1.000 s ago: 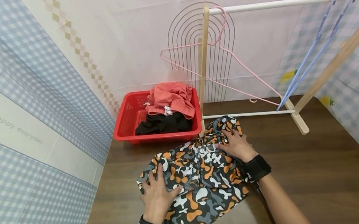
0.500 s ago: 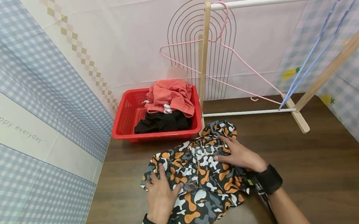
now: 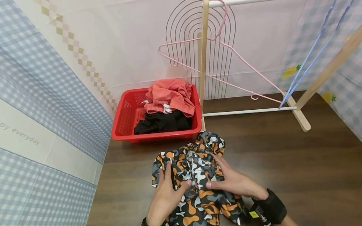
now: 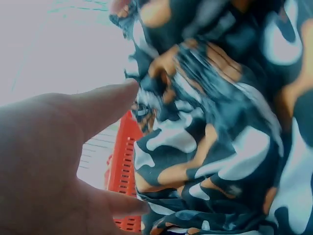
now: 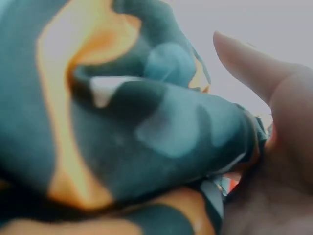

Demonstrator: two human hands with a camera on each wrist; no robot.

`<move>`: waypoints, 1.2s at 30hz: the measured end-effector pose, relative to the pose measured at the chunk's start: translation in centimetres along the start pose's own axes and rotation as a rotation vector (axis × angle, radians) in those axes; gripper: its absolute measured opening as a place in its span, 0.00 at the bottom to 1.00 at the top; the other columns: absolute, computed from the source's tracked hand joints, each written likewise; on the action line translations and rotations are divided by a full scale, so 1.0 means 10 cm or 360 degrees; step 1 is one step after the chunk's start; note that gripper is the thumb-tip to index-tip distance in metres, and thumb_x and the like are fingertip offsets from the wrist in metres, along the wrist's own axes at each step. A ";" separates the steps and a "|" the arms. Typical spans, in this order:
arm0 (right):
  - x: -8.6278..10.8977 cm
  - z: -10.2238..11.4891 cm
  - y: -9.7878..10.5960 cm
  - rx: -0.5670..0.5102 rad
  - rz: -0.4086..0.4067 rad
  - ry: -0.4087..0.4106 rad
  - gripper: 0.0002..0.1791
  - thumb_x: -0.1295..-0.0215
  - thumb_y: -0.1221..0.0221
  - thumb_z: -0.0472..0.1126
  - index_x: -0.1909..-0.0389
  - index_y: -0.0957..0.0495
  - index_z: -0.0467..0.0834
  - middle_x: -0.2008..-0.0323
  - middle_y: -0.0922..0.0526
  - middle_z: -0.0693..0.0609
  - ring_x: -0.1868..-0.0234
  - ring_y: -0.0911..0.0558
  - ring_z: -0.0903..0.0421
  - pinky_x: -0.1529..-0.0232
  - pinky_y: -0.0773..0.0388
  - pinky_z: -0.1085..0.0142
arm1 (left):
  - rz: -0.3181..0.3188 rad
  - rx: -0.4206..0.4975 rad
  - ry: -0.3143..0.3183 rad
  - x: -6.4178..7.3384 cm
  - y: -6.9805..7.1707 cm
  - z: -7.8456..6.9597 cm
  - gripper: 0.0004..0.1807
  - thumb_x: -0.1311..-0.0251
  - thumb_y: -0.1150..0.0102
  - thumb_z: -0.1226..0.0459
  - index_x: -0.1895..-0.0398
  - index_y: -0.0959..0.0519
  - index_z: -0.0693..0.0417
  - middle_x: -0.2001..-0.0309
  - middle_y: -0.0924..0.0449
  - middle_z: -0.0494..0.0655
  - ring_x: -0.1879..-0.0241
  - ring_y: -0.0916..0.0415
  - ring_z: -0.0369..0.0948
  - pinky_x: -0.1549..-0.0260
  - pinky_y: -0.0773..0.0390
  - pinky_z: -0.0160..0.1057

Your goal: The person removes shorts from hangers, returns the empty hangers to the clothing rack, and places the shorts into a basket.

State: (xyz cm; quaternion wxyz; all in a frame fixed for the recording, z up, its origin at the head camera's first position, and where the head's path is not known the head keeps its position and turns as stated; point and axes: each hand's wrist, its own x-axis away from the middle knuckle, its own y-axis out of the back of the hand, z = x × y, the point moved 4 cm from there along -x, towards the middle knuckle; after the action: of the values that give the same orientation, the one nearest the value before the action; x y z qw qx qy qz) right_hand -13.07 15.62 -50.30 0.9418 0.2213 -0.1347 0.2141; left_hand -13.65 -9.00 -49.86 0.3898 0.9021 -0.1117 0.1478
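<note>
A garment point(image 3: 200, 169) with black, orange, grey and white camouflage-like blobs lies bunched on the wooden surface, a gathered band down its middle. My left hand point(image 3: 165, 201) holds its left side, thumb on the cloth near the middle. On the other side my right hand point(image 3: 237, 183) holds a fold, its thumb close to the gathers. In the left wrist view, cloth bulges beyond the thumb and a finger point(image 4: 112, 203). A thick roll of cloth point(image 5: 166, 122) fills the right wrist view, beside the raised thumb point(image 5: 249, 63). Some fingertips are hidden by the fabric.
Behind the garment stands a red basket point(image 3: 124, 136) with coral cloth point(image 3: 170, 94) and black cloth point(image 3: 162, 123). A rack point(image 3: 205, 55) rises beside it, bearing a pink hanger point(image 3: 243, 61) and blue hangers point(image 3: 315, 44). Checked fabric point(image 3: 38, 193) borders the left side.
My hands have come closer together, the right hand moving left and down. The garment is narrower and more bunched, its right part drawn inward and toward me.
</note>
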 end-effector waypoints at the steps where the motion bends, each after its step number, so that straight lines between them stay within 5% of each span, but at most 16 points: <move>1: -0.02 0.01 -0.04 -0.0018 0.0006 -0.0003 0.63 0.32 0.31 0.59 0.13 0.65 0.47 0.16 0.70 0.32 0.18 0.61 0.28 0.26 0.53 0.27 | 0.0026 0.0038 -0.0012 0.00 0.00 0.00 0.62 0.38 0.34 0.32 0.12 0.57 0.45 0.18 0.58 0.74 0.29 0.39 0.78 0.41 0.31 0.77; 7: -0.09 0.04 -0.24 -0.0195 0.0034 -0.0023 0.61 0.29 0.33 0.57 0.14 0.66 0.42 0.15 0.63 0.35 0.17 0.55 0.33 0.23 0.53 0.31 | 0.0174 0.0259 -0.0133 -0.04 -0.05 -0.02 0.64 0.40 0.36 0.30 0.12 0.62 0.41 0.15 0.63 0.64 0.21 0.50 0.70 0.32 0.40 0.76; 12: -0.16 0.05 -0.42 -0.0413 0.0118 0.0092 0.57 0.26 0.34 0.52 0.14 0.66 0.49 0.16 0.55 0.39 0.18 0.45 0.39 0.23 0.46 0.40 | 0.0250 0.0443 -0.0225 -0.07 -0.11 -0.03 0.65 0.38 0.34 0.33 0.12 0.65 0.41 0.15 0.63 0.63 0.19 0.56 0.67 0.28 0.46 0.74; 17: -0.22 0.06 -0.52 -0.0539 0.0077 0.0196 0.54 0.30 0.30 0.47 0.15 0.56 0.52 0.20 0.39 0.42 0.25 0.31 0.44 0.28 0.33 0.53 | 0.0342 0.0754 -0.0249 -0.09 -0.16 -0.07 0.68 0.40 0.27 0.40 0.12 0.68 0.41 0.16 0.62 0.66 0.19 0.54 0.66 0.26 0.47 0.71; 22: -0.24 0.03 -0.53 -0.0532 -0.0050 0.0253 0.53 0.33 0.27 0.44 0.16 0.50 0.49 0.22 0.35 0.40 0.28 0.27 0.45 0.34 0.28 0.67 | 0.0355 0.1025 -0.0271 -0.10 -0.22 -0.08 0.68 0.43 0.20 0.49 0.12 0.64 0.36 0.16 0.57 0.64 0.21 0.47 0.62 0.25 0.43 0.64; 29: -0.19 0.12 -0.55 -0.0222 -0.0285 0.0364 0.54 0.39 0.23 0.47 0.17 0.44 0.49 0.21 0.36 0.43 0.25 0.31 0.43 0.26 0.34 0.50 | 0.0335 0.1218 -0.0299 -0.09 -0.25 -0.09 0.66 0.45 0.19 0.59 0.13 0.59 0.31 0.16 0.54 0.59 0.24 0.39 0.57 0.30 0.32 0.51; 36: -0.09 0.25 -0.54 -0.0152 -0.0457 0.0366 0.50 0.40 0.22 0.49 0.19 0.37 0.57 0.21 0.38 0.47 0.23 0.34 0.43 0.28 0.34 0.42 | 0.0204 0.1178 -0.0316 -0.04 -0.17 -0.15 0.62 0.46 0.18 0.57 0.15 0.51 0.24 0.17 0.47 0.52 0.26 0.36 0.54 0.32 0.29 0.51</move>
State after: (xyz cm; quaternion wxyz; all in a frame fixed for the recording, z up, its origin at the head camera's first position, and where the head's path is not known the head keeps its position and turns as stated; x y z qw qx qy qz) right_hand -11.78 9.72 -50.37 0.9813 0.1674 -0.0031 0.0947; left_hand -13.73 -6.71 -50.17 0.0151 0.9828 -0.1442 0.1143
